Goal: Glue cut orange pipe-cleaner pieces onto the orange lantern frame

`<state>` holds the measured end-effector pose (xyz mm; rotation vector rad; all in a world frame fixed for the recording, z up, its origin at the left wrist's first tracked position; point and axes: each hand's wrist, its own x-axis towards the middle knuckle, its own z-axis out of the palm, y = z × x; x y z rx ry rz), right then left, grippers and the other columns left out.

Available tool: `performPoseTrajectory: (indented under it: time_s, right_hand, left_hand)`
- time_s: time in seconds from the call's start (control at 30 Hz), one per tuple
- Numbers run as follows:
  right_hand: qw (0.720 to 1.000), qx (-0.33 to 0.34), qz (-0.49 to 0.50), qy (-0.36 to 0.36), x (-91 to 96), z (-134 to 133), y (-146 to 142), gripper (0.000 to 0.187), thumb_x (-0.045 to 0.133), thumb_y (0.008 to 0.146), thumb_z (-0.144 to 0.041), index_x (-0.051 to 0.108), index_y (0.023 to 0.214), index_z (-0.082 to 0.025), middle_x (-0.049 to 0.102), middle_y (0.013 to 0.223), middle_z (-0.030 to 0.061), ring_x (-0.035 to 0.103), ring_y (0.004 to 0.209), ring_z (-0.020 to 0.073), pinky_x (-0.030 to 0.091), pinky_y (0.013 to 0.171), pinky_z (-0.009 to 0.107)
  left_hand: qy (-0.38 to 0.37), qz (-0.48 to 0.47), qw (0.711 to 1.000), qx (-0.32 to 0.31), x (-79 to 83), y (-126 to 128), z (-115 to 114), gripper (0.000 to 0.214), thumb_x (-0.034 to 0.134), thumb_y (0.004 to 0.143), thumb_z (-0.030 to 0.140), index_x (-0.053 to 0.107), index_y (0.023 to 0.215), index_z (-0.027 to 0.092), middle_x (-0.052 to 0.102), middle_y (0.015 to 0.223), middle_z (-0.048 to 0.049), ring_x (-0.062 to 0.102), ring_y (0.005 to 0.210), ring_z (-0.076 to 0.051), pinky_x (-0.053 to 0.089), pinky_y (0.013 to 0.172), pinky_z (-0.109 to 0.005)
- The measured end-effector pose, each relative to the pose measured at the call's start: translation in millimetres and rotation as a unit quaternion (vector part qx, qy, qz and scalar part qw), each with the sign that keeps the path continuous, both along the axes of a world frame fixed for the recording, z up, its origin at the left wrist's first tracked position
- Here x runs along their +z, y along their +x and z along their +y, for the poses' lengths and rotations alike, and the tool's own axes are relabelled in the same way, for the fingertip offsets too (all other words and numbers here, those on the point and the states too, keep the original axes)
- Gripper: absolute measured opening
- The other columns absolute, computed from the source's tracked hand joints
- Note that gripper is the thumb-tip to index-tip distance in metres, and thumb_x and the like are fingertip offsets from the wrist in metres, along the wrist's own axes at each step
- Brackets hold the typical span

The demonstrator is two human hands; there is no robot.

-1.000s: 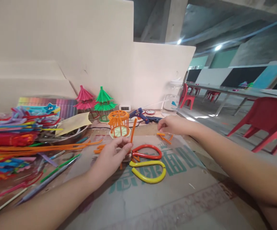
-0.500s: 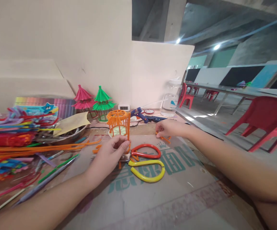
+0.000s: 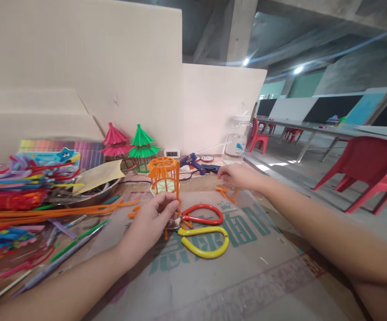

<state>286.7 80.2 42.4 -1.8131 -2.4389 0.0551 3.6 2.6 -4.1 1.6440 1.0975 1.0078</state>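
Observation:
My left hand [image 3: 153, 220] pinches a short orange straw piece [image 3: 177, 180] and holds it upright, just in front of a small orange straw pavilion [image 3: 162, 173]. My right hand [image 3: 238, 174] reaches out over a few cut orange straw bits [image 3: 226, 192] on the cardboard mat; its fingers curl downward, and whether they hold anything is hidden. Scissors with red and yellow loop handles [image 3: 203, 229] lie on the mat right beside my left hand.
A heap of coloured straws [image 3: 13, 196] fills the left side, with a metal bowl [image 3: 89, 191] behind. Pink [image 3: 115, 140] and green [image 3: 142, 143] straw pavilions stand at the back wall. A blue glue gun [image 3: 195, 162] and a jar [image 3: 237, 138] sit beyond. Red chairs [image 3: 370, 171] stand to the right.
The orange piece in my left hand has gone from tilted to upright and closer to the orange pavilion. My right hand has stayed over the cut bits, shifting slightly.

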Motion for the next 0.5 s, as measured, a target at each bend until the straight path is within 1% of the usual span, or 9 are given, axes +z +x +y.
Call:
performPoseTrajectory:
  time_s: [0.13,0.23,0.3,0.37,0.5]
  right_hand:
    - [0.999,0.012,-0.001,-0.043,2.7,0,4,0.019,0.058,0.082,-0.029,0.073,0.091,-0.022,0.074,0.084,0.0023,0.062,0.070,0.0159,0.034,0.056,0.024]
    - [0.997,0.022,0.000,-0.072,-1.9,-1,1,0.025,0.066,0.079,-0.036,0.074,0.098,-0.022,0.074,0.086,0.0028,0.064,0.070,0.0163,0.035,0.054,0.023]
    - [0.997,0.025,0.000,-0.077,-6.5,0,-1,0.029,0.069,0.077,-0.039,0.073,0.098,-0.020,0.074,0.088,0.0039,0.064,0.072,0.0169,0.036,0.054,0.023]
    - [0.997,0.026,0.002,-0.073,-10.4,1,-3,0.025,0.067,0.078,-0.039,0.072,0.093,-0.020,0.074,0.087,0.0042,0.064,0.071,0.0168,0.035,0.054,0.023]
    - [0.998,0.025,0.003,-0.053,-12.0,2,-4,0.016,0.060,0.082,-0.030,0.071,0.085,-0.019,0.073,0.081,0.0037,0.062,0.068,0.0156,0.033,0.054,0.024]
  left_hand:
    - [-0.008,-0.005,1.000,-0.002,-0.4,0,0,0.034,0.059,0.084,0.053,0.054,0.087,0.019,0.054,0.075,0.0034,0.054,0.064,-0.011,0.050,0.060,-0.022]
    - [-0.014,-0.004,1.000,-0.007,-1.0,0,0,0.035,0.059,0.084,0.053,0.054,0.087,0.019,0.053,0.076,0.0034,0.054,0.064,-0.011,0.050,0.060,-0.022]
    - [-0.019,-0.003,1.000,-0.011,-1.5,0,0,0.035,0.059,0.084,0.054,0.054,0.087,0.019,0.053,0.076,0.0032,0.055,0.065,-0.011,0.050,0.059,-0.021]
    - [-0.022,-0.003,1.000,-0.014,-2.0,0,0,0.035,0.059,0.084,0.054,0.054,0.087,0.019,0.054,0.076,0.0031,0.056,0.065,-0.011,0.049,0.059,-0.021]
    - [-0.021,-0.005,1.000,-0.015,-2.0,0,1,0.034,0.059,0.084,0.053,0.054,0.086,0.019,0.054,0.076,0.0032,0.057,0.066,-0.011,0.050,0.060,-0.021]
